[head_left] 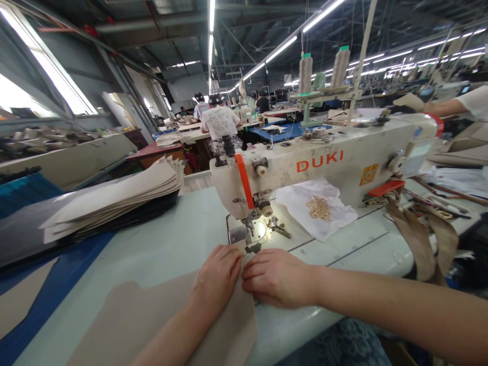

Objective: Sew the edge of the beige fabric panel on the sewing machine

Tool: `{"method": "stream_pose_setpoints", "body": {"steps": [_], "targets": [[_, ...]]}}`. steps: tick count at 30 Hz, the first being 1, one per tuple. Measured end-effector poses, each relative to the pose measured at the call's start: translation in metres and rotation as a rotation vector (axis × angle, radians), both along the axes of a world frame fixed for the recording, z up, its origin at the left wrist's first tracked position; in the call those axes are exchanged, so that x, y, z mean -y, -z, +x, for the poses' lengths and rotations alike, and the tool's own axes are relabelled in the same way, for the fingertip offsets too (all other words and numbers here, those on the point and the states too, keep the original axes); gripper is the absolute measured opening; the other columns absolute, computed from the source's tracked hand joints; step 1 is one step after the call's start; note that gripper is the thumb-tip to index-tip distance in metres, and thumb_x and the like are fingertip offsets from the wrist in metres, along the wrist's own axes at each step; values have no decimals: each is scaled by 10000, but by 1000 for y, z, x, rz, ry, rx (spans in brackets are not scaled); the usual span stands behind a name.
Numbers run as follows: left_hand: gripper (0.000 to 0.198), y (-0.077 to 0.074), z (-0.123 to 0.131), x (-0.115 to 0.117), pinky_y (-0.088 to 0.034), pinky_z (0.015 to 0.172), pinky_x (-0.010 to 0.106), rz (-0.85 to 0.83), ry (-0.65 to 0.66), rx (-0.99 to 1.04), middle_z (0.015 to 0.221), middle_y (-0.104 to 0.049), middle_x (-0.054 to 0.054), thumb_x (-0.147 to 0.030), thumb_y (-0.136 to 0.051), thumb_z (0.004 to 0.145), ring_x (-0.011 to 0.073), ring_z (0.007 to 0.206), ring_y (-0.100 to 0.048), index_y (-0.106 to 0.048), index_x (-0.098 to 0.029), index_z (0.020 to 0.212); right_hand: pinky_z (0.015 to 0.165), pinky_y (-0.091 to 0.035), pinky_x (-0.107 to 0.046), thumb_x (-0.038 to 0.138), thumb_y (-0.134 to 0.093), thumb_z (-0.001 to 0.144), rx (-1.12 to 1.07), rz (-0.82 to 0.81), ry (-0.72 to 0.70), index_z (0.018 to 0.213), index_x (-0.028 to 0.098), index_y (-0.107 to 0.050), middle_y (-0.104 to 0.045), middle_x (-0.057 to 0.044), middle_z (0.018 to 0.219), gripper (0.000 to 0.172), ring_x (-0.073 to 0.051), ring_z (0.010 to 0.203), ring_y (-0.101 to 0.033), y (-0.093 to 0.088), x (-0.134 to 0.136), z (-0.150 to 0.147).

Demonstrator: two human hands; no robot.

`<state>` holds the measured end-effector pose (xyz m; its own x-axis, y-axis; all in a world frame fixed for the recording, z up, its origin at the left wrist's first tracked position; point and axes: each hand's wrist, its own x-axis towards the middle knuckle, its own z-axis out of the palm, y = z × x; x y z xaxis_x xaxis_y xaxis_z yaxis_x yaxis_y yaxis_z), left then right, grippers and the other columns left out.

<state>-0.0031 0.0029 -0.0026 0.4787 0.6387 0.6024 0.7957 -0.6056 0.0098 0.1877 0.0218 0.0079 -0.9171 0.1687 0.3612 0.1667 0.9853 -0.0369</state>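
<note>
Factory floor with long rows of lit work tables, and a sewing machine (pixel 324 162) set into a pale green table (pixel 160 239). Left hand (pixel 217 277) and right hand (pixel 276 277) sit together just in front of the machine's needle, clamped on the edge of a tan cloth piece (pixel 152 320) that lies flat on the table, its top end near the presser foot (pixel 247 235). Left of the machine, a stack of tan pieces (pixel 114 198) sits on dark cloth (pixel 76 229). Behind the machine's arm, a white sheet (pixel 331 213) holds a heap of small gold fittings (pixel 319 208), too small to make out. Right of the machine, brown straps (pixel 419 239) hang over the table edge. Thread cones (pixel 305 73) stand above the machine, a co-worker's arm (pixel 446 108) reaches in at far right, and a person in a white shirt (pixel 219 122) sits beyond. Fingers (pixel 232 259) hide the cloth edge; the needle is hard to see.
</note>
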Motion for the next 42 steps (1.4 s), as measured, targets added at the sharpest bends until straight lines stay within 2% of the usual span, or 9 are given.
{"method": "stream_pose_setpoints", "body": {"steps": [7, 19, 33, 38, 42], "targets": [[264, -4, 0, -3, -494, 676, 294, 31, 16, -17, 743, -625, 35, -139, -364, 923, 169, 717, -575, -562, -167, 751, 853, -418, -304, 261, -471, 883, -14, -10, 0, 867, 177, -647, -682, -29, 975, 195, -165, 959, -569, 3, 0, -1], [256, -2, 0, -3, -507, 678, 292, 55, 25, -9, 758, -645, 40, -150, -375, 916, 167, 721, -587, -586, -168, 772, 826, -420, -308, 264, -483, 871, -6, -5, 7, 841, 178, -642, -682, -25, 939, 184, -172, 938, -572, 1, 0, -1], [214, -2, 1, -3, -505, 687, 300, 27, 11, 26, 755, -637, 42, -140, -409, 897, 172, 722, -587, -577, -166, 768, 823, -415, -308, 257, -494, 865, 20, -30, 13, 868, 178, -641, -677, -28, 962, 168, -172, 958, -565, -1, 1, 0], [216, -2, -1, -2, -518, 703, 305, -22, 10, 36, 784, -648, 42, -159, -405, 906, 174, 745, -597, -589, -174, 793, 793, -409, -323, 288, -491, 882, 15, 26, 82, 861, 171, -630, -659, -43, 881, 183, -185, 903, -555, -2, 2, -1], [223, -4, -2, 3, -536, 732, 308, -58, 15, 46, 843, -668, 53, -160, -397, 906, 177, 793, -613, -617, -174, 873, 774, -416, -334, 230, -495, 906, 61, 131, 160, 853, 159, -624, -639, -46, 831, 157, -188, 844, -550, -4, 0, -5]]}}
